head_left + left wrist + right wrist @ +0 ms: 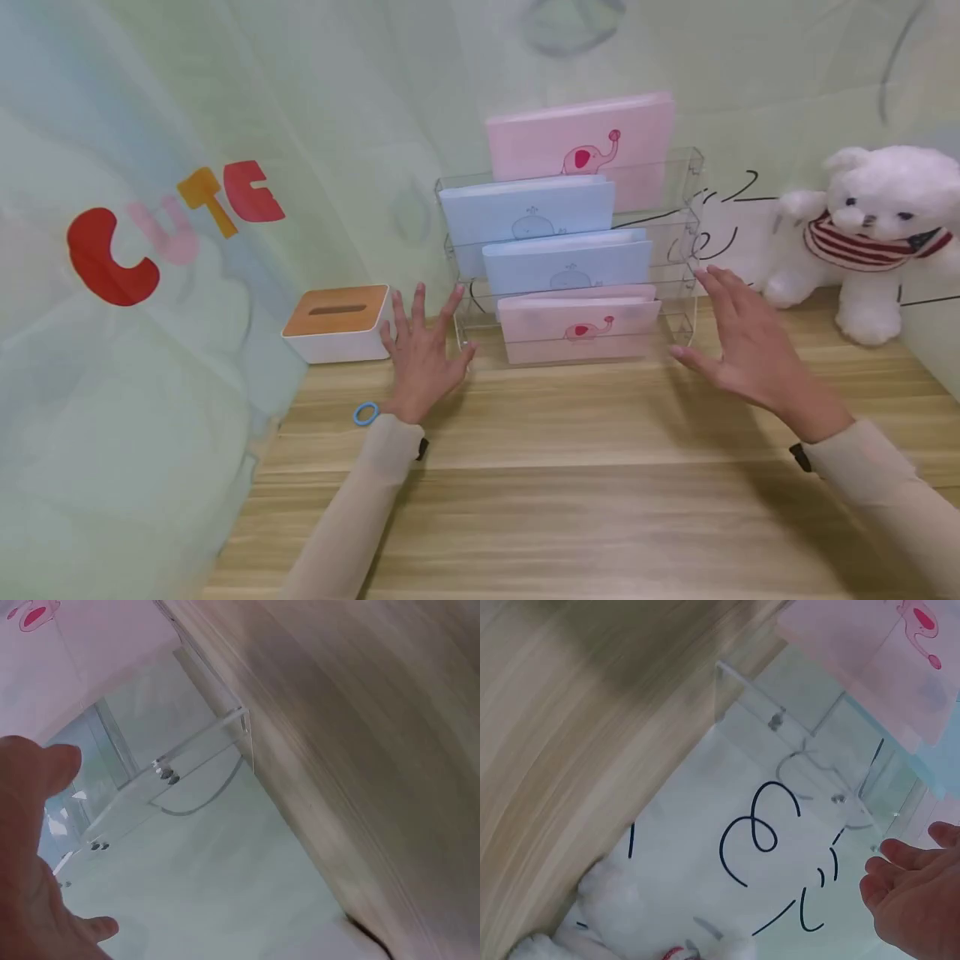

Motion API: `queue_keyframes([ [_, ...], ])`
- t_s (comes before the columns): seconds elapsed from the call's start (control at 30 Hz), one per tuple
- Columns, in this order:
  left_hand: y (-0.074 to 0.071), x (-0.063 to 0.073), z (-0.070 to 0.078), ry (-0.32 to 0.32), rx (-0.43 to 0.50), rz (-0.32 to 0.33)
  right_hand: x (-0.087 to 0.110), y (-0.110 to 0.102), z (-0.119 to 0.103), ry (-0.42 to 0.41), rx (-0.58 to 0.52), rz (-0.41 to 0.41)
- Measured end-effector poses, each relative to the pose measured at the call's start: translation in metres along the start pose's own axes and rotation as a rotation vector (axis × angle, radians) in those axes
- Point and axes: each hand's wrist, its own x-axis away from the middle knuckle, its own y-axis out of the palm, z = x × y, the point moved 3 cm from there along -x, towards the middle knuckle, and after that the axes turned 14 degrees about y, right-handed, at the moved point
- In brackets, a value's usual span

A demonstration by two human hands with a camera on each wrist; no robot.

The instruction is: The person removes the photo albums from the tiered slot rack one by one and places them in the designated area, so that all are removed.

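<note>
A clear acrylic tiered rack (688,321) stands against the back wall. In its tiers stand thin booklets or folders: a pink one with an elephant (622,154) at the top, two blue ones with whales below, and another pink one (577,342) in front. My left hand (423,358), fingers spread, is beside the rack's lower left side. On the other side my right hand (757,358) reaches out with extended fingers near the right side panel. Neither hand holds anything. Both wrist views show a gap between fingers and rack edge (199,746); light contact I cannot tell.
A white tissue box with a wooden lid (337,312) sits left of the left hand. A small blue ring (366,413) lies near the left wrist. At the right, a white teddy bear (870,308) with a striped scarf sits against the wall. Wood-grain tabletop (555,517) extends in front.
</note>
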Motion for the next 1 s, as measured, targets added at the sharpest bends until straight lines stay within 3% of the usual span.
queue_keyframes([
  [0.17,0.005,-0.002,0.0,-0.031,0.068,-0.028,-0.004,0.01,-0.009,-0.039,-0.05,0.009],
  [0.33,0.009,-0.004,0.001,0.024,0.129,0.015,-0.008,0.019,-0.016,-0.068,-0.064,0.019],
  [0.6,0.014,-0.005,0.001,0.075,0.395,0.013,-0.013,0.029,-0.026,-0.053,-0.061,0.008],
  [0.8,0.017,-0.004,-0.003,0.082,0.461,0.016,-0.014,0.033,-0.031,-0.045,-0.086,-0.009],
  [1.0,0.043,-0.003,-0.027,0.165,0.472,0.085,-0.023,0.032,-0.032,0.022,-0.245,-0.023],
])
